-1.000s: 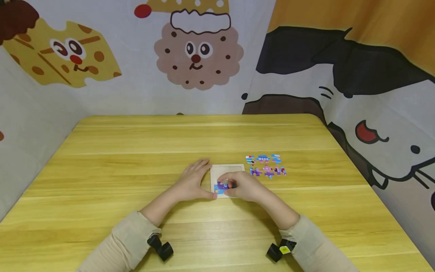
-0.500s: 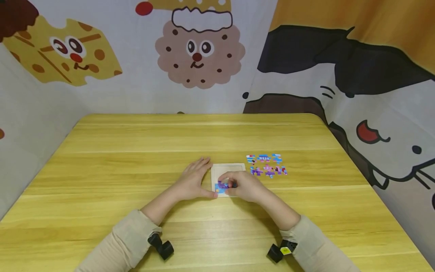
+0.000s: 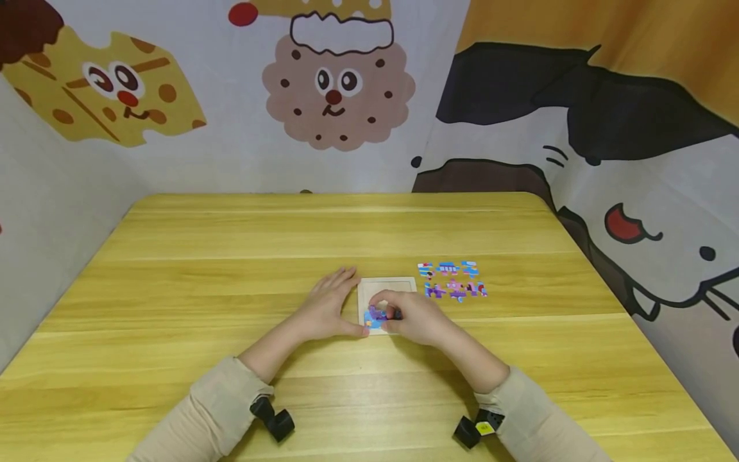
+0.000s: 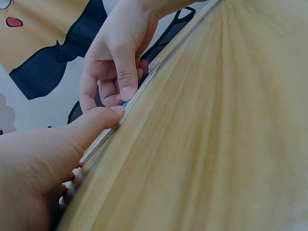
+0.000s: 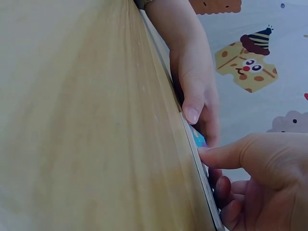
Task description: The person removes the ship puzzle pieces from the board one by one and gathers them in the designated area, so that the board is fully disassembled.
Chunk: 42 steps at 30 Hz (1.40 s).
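Observation:
A shallow light-wood puzzle tray (image 3: 387,280) lies on the table in the head view. My left hand (image 3: 329,308) rests along its left side, fingers stretched out and thumb at the near-left corner. Thumb and curled fingers of my right hand (image 3: 418,317) pinch a purple-and-blue jigsaw piece (image 3: 377,314) low inside the tray, next to blue puzzle picture at the near-left corner; the hand covers part of it. From the left wrist view, my left thumb (image 4: 103,118) presses the tray's edge close to my right thumb. The right wrist view shows blue puzzle picture (image 5: 198,136) between both thumbs.
Several loose jigsaw pieces (image 3: 454,287), pink, purple and blue, lie in two rows just right of the tray. The wood-grain table (image 3: 231,231) reaches back to a cartoon-printed cloth (image 3: 202,170). Black wrist cameras (image 3: 274,420) sit below both forearms.
The purple piece under my right fingers has shifted and turned slightly. My left hand stays in place at the tray, and the loose pieces lie as before.

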### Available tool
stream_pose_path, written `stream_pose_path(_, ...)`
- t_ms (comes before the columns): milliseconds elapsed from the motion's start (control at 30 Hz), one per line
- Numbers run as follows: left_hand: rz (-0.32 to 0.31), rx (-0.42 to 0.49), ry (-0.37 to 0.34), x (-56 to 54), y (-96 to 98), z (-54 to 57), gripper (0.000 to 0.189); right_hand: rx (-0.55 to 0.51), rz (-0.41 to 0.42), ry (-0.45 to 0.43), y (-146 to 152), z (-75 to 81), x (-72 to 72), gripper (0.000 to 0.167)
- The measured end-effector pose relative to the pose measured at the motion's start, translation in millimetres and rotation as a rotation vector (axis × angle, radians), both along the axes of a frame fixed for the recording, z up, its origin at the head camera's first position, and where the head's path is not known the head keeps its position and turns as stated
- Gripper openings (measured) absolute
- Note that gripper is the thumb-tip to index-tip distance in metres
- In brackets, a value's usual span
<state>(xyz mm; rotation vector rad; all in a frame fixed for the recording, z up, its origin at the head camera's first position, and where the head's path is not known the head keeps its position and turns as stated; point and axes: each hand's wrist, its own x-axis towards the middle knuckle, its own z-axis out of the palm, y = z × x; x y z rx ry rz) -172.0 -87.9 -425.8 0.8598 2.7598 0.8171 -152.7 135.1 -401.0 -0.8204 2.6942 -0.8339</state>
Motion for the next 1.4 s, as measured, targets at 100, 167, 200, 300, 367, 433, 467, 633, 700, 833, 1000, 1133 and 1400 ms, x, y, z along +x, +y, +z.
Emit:
stream_pose_path(100,0.004,-0.004,0.000,0.4,-0.7,0.5,0.108,-0.011,-0.007,0.014,0,-1.0,1.2,0.037)
stream_pose_path(167,0.007,-0.009,-0.002,0.6,-0.9,0.3,0.109,-0.015,-0.022,0.034,1,-2.6,2.5,0.038)
stream_pose_path(200,0.008,-0.013,-0.004,0.7,-0.9,0.1,0.109,-0.017,-0.029,0.046,1,-3.7,3.1,0.038)
stream_pose_path(300,0.012,-0.016,-0.009,0.6,-0.6,-0.7,0.109,-0.037,-0.052,0.086,2,-6.7,5.5,0.039)
stream_pose_path(367,0.012,-0.016,-0.008,0.3,-0.1,-1.0,0.109,-0.063,-0.066,0.109,3,-8.3,7.3,0.039)
stream_pose_path(433,0.010,-0.010,-0.005,0.2,0.3,-1.2,0.109,-0.100,-0.079,0.122,3,-9.1,9.0,0.039)
stream_pose_path(467,0.010,-0.008,-0.002,0.1,0.4,-1.3,0.109,-0.118,-0.086,0.123,3,-9.6,9.8,0.038)
stream_pose_path(633,0.010,-0.010,0.005,-0.4,0.8,-2.0,0.109,-0.213,-0.129,0.083,2,-11.6,11.5,0.033)
stream_pose_path(700,0.012,-0.014,0.006,-0.7,0.8,-2.1,0.109,-0.240,-0.143,0.075,2,-13.2,10.7,0.031)
stream_pose_path(833,0.015,-0.013,0.007,-0.5,0.7,-1.6,0.109,-0.291,-0.154,0.065,1,-15.1,9.0,0.029)
stream_pose_path(1000,0.020,-0.014,0.007,0.5,0.7,-1.0,0.108,-0.380,-0.176,-0.002,2,-15.3,7.9,0.028)
stream_pose_path(1133,0.021,-0.020,0.011,0.5,1.1,-1.7,0.108,-0.428,-0.183,-0.041,2,-15.4,6.9,0.028)
stream_pose_path(1400,0.022,-0.012,0.004,1.2,1.6,-2.1,0.108,-0.502,-0.172,-0.123,4,-2.2,11.6,0.028)
